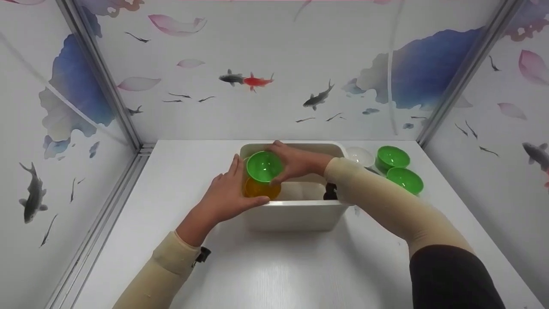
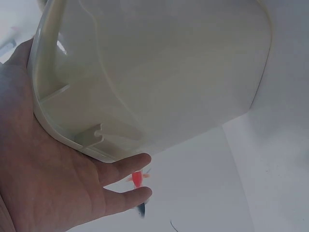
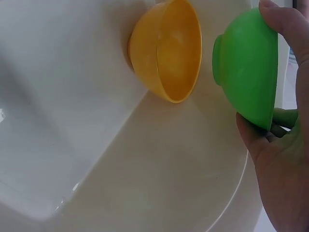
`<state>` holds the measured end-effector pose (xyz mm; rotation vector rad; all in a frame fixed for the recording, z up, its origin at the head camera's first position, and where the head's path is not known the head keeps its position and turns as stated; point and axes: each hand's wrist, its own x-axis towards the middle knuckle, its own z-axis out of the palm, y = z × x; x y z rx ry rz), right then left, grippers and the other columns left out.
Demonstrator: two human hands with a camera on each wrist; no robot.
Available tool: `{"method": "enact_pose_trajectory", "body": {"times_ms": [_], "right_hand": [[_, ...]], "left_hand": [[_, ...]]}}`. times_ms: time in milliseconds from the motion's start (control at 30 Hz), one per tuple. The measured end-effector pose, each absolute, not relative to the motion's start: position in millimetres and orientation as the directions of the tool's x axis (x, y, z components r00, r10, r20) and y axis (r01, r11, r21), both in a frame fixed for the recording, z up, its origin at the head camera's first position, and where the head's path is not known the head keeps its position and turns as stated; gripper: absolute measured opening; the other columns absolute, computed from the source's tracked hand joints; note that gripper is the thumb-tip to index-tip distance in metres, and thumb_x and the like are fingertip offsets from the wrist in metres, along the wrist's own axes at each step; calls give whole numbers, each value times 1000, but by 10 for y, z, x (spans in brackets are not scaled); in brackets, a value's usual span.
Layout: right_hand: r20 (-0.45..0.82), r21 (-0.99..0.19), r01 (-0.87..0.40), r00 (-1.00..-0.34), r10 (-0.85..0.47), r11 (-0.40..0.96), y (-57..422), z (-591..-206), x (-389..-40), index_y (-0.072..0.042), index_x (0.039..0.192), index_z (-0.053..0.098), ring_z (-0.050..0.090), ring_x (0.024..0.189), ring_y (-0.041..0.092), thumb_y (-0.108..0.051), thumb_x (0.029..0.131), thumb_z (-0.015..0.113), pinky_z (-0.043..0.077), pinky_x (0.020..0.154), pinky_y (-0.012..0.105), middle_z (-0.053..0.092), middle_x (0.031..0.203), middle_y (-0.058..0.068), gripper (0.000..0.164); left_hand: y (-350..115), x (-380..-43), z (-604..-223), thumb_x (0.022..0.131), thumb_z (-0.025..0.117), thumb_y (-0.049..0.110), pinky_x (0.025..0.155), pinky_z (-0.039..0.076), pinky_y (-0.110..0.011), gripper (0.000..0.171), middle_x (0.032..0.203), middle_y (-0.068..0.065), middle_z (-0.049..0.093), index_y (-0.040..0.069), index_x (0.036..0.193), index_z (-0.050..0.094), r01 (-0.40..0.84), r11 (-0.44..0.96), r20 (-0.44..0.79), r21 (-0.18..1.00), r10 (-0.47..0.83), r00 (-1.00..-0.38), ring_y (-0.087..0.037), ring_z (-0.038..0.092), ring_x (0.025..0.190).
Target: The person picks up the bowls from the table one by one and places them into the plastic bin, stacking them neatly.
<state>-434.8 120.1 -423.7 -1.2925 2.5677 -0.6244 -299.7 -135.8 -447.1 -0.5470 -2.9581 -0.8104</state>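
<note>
My right hand [image 1: 296, 162] grips a green bowl [image 1: 263, 166] by its rim, thumb and fingers on opposite sides. The bowl is held over the left part of a white plastic bin [image 1: 296, 216]. Below it an orange bowl [image 3: 169, 50] stands inside the bin, apart from the green one in the right wrist view. My left hand [image 1: 225, 195] rests against the bin's front left corner. Its thumb lies along the front rim, and its fingers extend along the outer left side. In the left wrist view, the fingertips [image 2: 142, 160] show beside the bin's outer wall.
Right of the bin, two green bowls [image 1: 393, 157] and a whitish bowl [image 1: 360, 156] stand on the white table [image 1: 188, 159]. A black object [image 1: 330, 192] shows at the bin's right inside, partly hidden by my right forearm. Printed panels [image 1: 274, 116] enclose the table's back and sides.
</note>
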Motion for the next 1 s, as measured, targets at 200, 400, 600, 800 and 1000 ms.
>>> {"method": "enact_pose_trajectory", "body": {"times_ms": [200, 400, 600, 800, 1000], "right_hand": [[-6, -449, -709, -607, -795, 544, 1182, -4284, -4339, -13, 164, 45, 58, 131, 25, -37, 78, 99, 49, 116, 45, 49, 150, 9, 105], [-67, -423, -687, -626, -777, 591, 1167, -4372, -4305, -12, 161, 48, 60, 129, 22, -46, 78, 97, 52, 112, 41, 49, 152, 6, 102], [-88, -439, -683, -614, -784, 584, 1129, -4419, -4285, -11, 164, 46, 58, 130, 24, -39, 80, 99, 51, 113, 41, 47, 154, 10, 104], [-126, -387, -696, -610, -782, 605, 1103, -4419, -4272, -14, 168, 42, 58, 129, 23, -43, 86, 94, 52, 112, 42, 46, 155, 9, 101], [-164, -318, -714, -607, -778, 624, 1075, -4424, -4301, -14, 171, 37, 60, 130, 24, -52, 90, 86, 52, 112, 44, 48, 154, 10, 102]], "left_hand": [[-1350, -2987, -4461, 81, 58, 100, 128, 29, -66, 145, 185, -17, 6, 5, 178, 8, 334, 801, 109, 497, 325, -940, -38, 38, 161], [-1341, -2978, -4467, 81, 59, 99, 129, 29, -64, 146, 185, -17, 5, 3, 177, 8, 327, 802, 98, 500, 323, -941, -39, 38, 161], [-1343, -2978, -4471, 80, 61, 98, 127, 32, -64, 146, 185, -17, 6, 3, 177, 9, 329, 802, 108, 498, 319, -942, -44, 41, 157], [-1348, -2976, -4460, 80, 62, 98, 128, 31, -64, 146, 185, -16, 6, 4, 178, 9, 327, 801, 105, 502, 319, -942, -44, 40, 158], [-1351, -2973, -4443, 82, 62, 97, 129, 29, -63, 145, 185, -16, 5, 4, 177, 8, 323, 803, 98, 500, 319, -943, -41, 38, 161]]}}
